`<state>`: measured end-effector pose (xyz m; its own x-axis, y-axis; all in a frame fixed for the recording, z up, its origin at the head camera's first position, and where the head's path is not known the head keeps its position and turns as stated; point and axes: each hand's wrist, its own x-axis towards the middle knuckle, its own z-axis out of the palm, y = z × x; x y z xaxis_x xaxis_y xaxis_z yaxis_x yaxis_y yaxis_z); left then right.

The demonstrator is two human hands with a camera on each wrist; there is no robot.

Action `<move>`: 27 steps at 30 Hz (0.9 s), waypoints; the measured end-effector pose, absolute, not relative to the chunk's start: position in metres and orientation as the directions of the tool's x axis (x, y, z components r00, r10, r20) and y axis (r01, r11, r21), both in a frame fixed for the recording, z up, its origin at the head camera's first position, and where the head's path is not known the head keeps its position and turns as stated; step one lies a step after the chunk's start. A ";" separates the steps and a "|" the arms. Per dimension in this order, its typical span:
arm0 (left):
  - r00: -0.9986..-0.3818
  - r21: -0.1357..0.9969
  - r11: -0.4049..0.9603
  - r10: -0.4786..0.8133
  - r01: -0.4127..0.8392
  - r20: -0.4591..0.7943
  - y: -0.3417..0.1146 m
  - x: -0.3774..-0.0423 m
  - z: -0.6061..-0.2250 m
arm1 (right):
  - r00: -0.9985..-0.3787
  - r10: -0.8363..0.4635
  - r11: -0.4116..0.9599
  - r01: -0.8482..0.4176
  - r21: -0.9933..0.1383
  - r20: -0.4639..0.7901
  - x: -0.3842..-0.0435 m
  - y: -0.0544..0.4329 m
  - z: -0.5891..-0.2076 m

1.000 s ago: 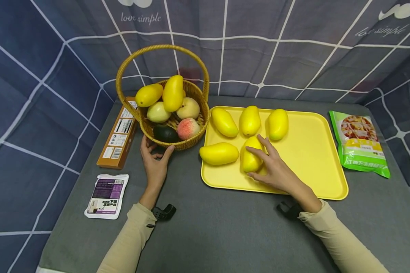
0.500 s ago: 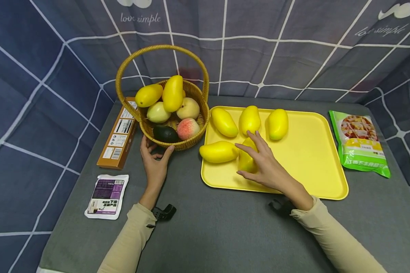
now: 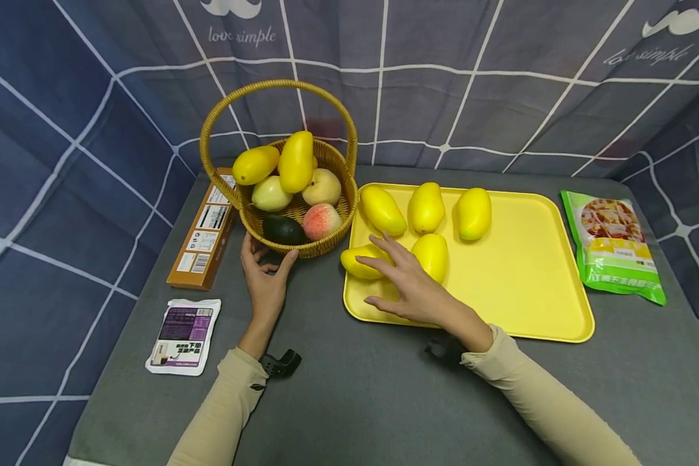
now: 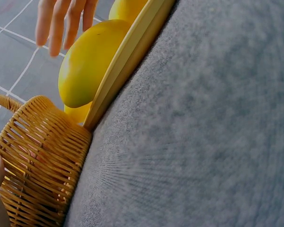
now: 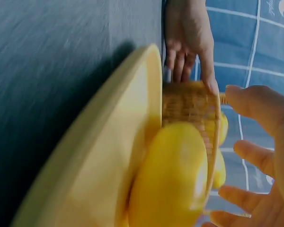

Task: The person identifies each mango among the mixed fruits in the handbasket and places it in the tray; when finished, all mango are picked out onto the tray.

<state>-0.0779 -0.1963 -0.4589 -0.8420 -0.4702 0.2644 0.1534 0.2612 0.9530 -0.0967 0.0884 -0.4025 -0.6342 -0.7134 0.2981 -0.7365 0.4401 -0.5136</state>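
Observation:
My left hand (image 3: 266, 281) rests against the near outer wall of a woven basket (image 3: 326, 247), its thumb tip right at the wall in the left wrist view. My right hand (image 3: 410, 285), fingers spread and slightly bent, hovers over a mango (image 3: 358, 260) at the left edge of a yellow tray (image 3: 518, 272). Part of that mango is hidden under the fingers. Right behind the hand lies a second mango (image 3: 433, 255). In the right wrist view a gap shows between the fingers (image 5: 255, 156) and the nearest mango (image 5: 173, 175).
Several more mangoes (image 3: 426, 207) line the tray's back. Inside the basket sit mangoes (image 3: 296, 162), a peach (image 3: 321, 221), pale fruits (image 3: 270, 194) and a dark green fruit (image 3: 283, 230). A brown box (image 3: 204, 236), a white-purple pouch (image 3: 183, 336) and a green bag (image 3: 614, 246) flank them.
My right hand has let go of the front middle mango and moved left over the mango at the tray's left edge. My left hand has stayed at the basket.

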 end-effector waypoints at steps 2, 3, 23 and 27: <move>-0.842 0.954 0.258 -0.472 0.154 0.263 -0.196 -0.077 -0.458 | -0.613 -0.738 0.428 -0.747 -0.508 0.280 -0.097 0.081 -0.404; -0.844 0.954 0.259 -0.470 0.149 0.259 -0.194 -0.076 -0.453 | -0.606 -0.748 0.424 -0.749 -0.508 0.269 -0.097 0.078 -0.404; -0.844 0.953 0.263 -0.469 0.150 0.262 -0.189 -0.069 -0.437 | -0.533 -0.775 0.293 -0.778 -0.555 0.339 -0.106 0.077 -0.405; -0.845 0.955 0.262 -0.472 0.139 0.252 -0.195 -0.075 -0.454 | -0.521 -0.775 0.286 -0.795 -0.535 0.359 -0.110 0.075 -0.401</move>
<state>-0.0755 -0.1951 -0.4542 -0.8450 -0.4716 0.2520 0.1388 0.2617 0.9551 -0.1096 0.0748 -0.4005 -0.5207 -0.7746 0.3590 -0.7948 0.2863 -0.5351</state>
